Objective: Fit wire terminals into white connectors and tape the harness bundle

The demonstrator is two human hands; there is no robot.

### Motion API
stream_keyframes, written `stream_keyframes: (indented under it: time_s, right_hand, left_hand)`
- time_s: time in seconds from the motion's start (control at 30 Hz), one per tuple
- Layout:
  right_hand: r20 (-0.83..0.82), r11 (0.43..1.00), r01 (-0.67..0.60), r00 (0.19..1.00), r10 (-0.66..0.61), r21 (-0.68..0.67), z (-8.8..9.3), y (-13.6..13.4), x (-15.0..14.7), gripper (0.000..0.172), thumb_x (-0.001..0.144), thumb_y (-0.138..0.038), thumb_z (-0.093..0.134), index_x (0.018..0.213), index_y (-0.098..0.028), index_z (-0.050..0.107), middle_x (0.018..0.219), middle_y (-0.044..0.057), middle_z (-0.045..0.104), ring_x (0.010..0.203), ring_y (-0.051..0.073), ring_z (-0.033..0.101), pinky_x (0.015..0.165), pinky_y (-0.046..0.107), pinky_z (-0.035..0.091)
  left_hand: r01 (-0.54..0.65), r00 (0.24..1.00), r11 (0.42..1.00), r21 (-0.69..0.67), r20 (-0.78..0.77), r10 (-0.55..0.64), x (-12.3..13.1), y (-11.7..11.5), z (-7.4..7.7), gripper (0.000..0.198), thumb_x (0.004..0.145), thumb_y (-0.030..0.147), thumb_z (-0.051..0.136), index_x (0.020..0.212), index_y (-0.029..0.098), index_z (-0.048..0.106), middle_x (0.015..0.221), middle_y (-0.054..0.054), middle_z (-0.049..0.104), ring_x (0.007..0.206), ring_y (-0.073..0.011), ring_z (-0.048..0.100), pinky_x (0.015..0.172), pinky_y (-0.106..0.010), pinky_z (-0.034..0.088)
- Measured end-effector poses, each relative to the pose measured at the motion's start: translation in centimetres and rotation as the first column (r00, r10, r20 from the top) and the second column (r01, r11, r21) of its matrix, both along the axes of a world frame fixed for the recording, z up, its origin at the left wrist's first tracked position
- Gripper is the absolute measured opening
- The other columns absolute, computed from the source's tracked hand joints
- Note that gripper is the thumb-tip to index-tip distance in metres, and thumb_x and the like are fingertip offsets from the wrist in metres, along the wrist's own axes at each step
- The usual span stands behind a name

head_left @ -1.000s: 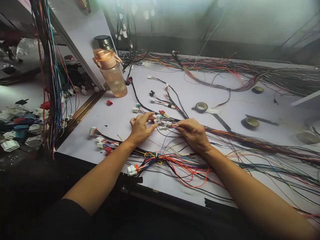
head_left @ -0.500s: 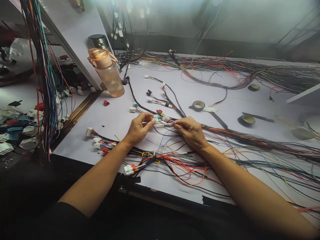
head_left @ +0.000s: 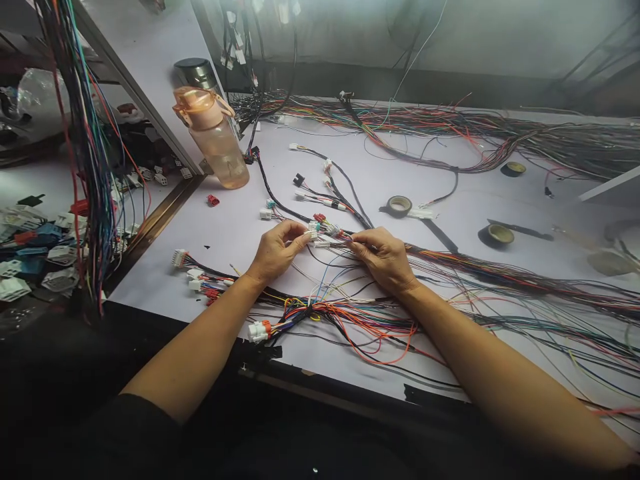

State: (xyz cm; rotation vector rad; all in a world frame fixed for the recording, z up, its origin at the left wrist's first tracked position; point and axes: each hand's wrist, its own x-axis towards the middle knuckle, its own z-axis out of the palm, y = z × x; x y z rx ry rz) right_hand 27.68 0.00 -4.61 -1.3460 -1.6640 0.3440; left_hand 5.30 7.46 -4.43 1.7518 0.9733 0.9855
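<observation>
My left hand [head_left: 280, 250] pinches a small white connector [head_left: 313, 233] between thumb and forefinger. Just right of it, my right hand [head_left: 383, 257] is closed on thin wires [head_left: 346, 235] that run into a white-and-orange connector [head_left: 332, 230]. The two connectors sit close together; whether they touch I cannot tell. Behind the hands lies a black-sleeved wire harness [head_left: 280, 207] with a red plug [head_left: 320, 218] near the fingers. In front, a second wire bundle [head_left: 310, 310] is tied at its middle and ends in a large white connector [head_left: 259, 331].
A peach water bottle [head_left: 217, 143] stands at the back left beside a dark-lidded flask [head_left: 193, 70]. Tape rolls [head_left: 399, 205] lie to the right. Loose wires [head_left: 425, 120] stretch along the back. Hanging wires [head_left: 80, 147] and many connectors [head_left: 55, 253] are at the left.
The view has shifted slightly, so the table appears a little higher. Both hands keep their grips, with only a slight shift of the fingers around the connectors.
</observation>
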Motion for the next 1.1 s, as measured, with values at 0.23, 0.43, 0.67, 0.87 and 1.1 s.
stream_keyframes:
  time_s: [0.23, 0.43, 0.67, 0.87, 1.1]
  right_hand:
    - [-0.111, 0.994, 0.073, 0.990, -0.082, -0.080, -0.2, 0.0, 0.2, 0.024, 0.085, -0.043, 0.061, 0.088, -0.022, 0.073, 0.082, 0.003, 0.070, 0.076, 0.018, 0.061, 0.074, 0.034, 0.048]
    - [-0.167, 0.990, 0.081, 0.981, -0.100, -0.117, -0.3, 0.0, 0.1, 0.029, 0.083, -0.046, 0.062, 0.088, -0.020, 0.074, 0.080, 0.004, 0.069, 0.074, 0.017, 0.059, 0.071, 0.032, 0.047]
    - [-0.233, 0.983, 0.088, 0.964, -0.124, -0.161, -0.4, -0.1, 0.1, 0.033, 0.080, -0.049, 0.064, 0.088, -0.019, 0.074, 0.085, 0.005, 0.069, 0.078, 0.018, 0.061, 0.076, 0.033, 0.047]
    - [-0.234, 0.980, 0.090, 0.963, -0.131, -0.176, -0.4, 0.1, 0.0, 0.037, 0.079, -0.053, 0.063, 0.088, -0.018, 0.073, 0.084, 0.005, 0.070, 0.078, 0.019, 0.061, 0.075, 0.033, 0.047]
    - [-0.240, 0.981, 0.070, 0.964, -0.112, -0.179, -0.5, 0.1, -0.1, 0.033, 0.079, -0.050, 0.063, 0.087, -0.019, 0.073, 0.085, 0.005, 0.070, 0.080, 0.019, 0.060, 0.078, 0.033, 0.045]
  left_hand:
    - [-0.312, 0.943, 0.939, 0.146, 0.163, 0.288, -3.4, 1.8, 4.7, 0.016, 0.083, 0.026, 0.063, 0.095, 0.016, 0.065, 0.090, -0.004, 0.069, 0.079, -0.0136, 0.067, 0.082, -0.031, 0.053]
    - [-0.412, 0.911, 0.876, 0.252, 0.110, 0.397, -8.5, 1.7, 7.9, 0.020, 0.080, 0.027, 0.066, 0.096, 0.015, 0.065, 0.090, -0.004, 0.068, 0.076, -0.0125, 0.067, 0.080, -0.030, 0.054]
    - [-0.469, 0.875, 0.865, 0.178, -0.042, 0.483, -11.7, -1.3, 5.9, 0.028, 0.077, 0.035, 0.068, 0.096, 0.015, 0.068, 0.094, -0.007, 0.069, 0.084, -0.0170, 0.065, 0.084, -0.034, 0.052]
    - [-0.287, 0.951, 0.956, -0.051, -0.137, 0.278, -10.3, -7.0, 5.7, 0.036, 0.084, 0.046, 0.061, 0.104, 0.017, 0.068, 0.102, -0.008, 0.070, 0.095, -0.0212, 0.064, 0.091, -0.038, 0.049]
    - [0.131, 0.977, 0.987, -0.089, -0.160, -0.144, -9.1, -11.6, 6.0, 0.036, 0.089, 0.041, 0.055, 0.117, 0.021, 0.065, 0.114, -0.010, 0.068, 0.103, -0.0230, 0.062, 0.094, -0.038, 0.048]
